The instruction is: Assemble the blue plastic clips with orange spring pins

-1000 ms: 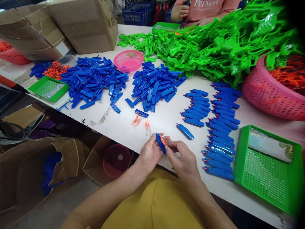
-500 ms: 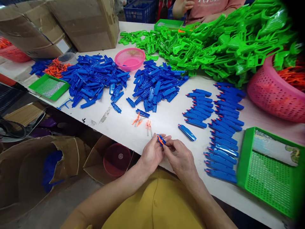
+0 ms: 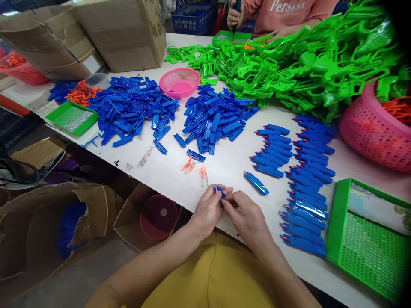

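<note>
My left hand (image 3: pixel 207 210) is closed round a blue plastic part (image 3: pixel 219 191) that has an orange piece in it. The fingers of my right hand (image 3: pixel 243 209) pinch at the near end of that same part, low over the table's front edge. Just beyond my hands lie loose orange pieces (image 3: pixel 190 164) with thin metal springs (image 3: pixel 204 179), beside a single blue half shell (image 3: pixel 195 155). A glossy blue part with an orange tip (image 3: pixel 256 183) rests alone to the right. Farther right, similar blue parts (image 3: pixel 303 222) lie in two rows.
Heaps of blue shells (image 3: pixel 131 109) and green toy gun frames (image 3: pixel 289 64) cover the back. A pink basket (image 3: pixel 180 82), a small green tray (image 3: pixel 72 117) and a larger green tray (image 3: pixel 362 248) stand around. Across the table a person's hand (image 3: pixel 234 17) holds a screwdriver.
The view has shifted slightly. My hands stay together, and the blue part has turned a little in my fingers. The person opposite has brought a screwdriver upright over their green tray.
</note>
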Tool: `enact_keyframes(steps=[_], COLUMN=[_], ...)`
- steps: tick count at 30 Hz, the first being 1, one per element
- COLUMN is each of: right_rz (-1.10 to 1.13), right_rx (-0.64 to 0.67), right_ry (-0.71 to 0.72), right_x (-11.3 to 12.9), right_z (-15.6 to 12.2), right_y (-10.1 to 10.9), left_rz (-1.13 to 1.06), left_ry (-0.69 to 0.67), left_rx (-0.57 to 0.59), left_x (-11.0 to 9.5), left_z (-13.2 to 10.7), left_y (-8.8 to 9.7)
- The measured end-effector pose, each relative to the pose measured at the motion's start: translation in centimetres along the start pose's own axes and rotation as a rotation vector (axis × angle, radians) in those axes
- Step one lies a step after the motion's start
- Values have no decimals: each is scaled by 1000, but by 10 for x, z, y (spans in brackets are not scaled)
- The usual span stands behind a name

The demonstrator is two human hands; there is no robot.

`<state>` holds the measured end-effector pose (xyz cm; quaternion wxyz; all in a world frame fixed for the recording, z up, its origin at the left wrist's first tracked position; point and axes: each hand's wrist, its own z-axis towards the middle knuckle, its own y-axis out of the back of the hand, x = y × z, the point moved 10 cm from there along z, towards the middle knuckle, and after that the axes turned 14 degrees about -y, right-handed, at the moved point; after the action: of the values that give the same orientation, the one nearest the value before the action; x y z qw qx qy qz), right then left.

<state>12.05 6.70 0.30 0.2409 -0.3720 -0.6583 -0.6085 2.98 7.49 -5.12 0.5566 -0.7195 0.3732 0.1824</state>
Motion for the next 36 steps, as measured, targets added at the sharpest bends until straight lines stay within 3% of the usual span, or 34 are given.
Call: enact_keyframes(steps=[4,8,13,18,22,28,32,36], right_rz=[26,-155,-394,-414,-397,-376,-398,-498], right_rx=[108,-13,-53,-75,-92,-75,-105,-278], right_ry=[109,167,209,133,63,46,112,146], right_x=[14,38,75,65,33,-4,-9,-12], right_z=[15,59,111,130,125,89,67,48], right_y=[-6,-14,-55,-65,-44,-12,-7,4], left_rz=[57,22,-17,-56,-42,-24,-23,-31], left_ry=[-34,-32,-4,17,45,72,72,60], left_rx=[-37,-75,-88,-103,-111,-105,-103,-111], left_x=[-16,-25,-16,-9,-9,-6,-5,-6], left_z=[-2,-8,-19,-23,-23,-23,-23,-24], left_y=[16,33,41,42,43,43,44,46])
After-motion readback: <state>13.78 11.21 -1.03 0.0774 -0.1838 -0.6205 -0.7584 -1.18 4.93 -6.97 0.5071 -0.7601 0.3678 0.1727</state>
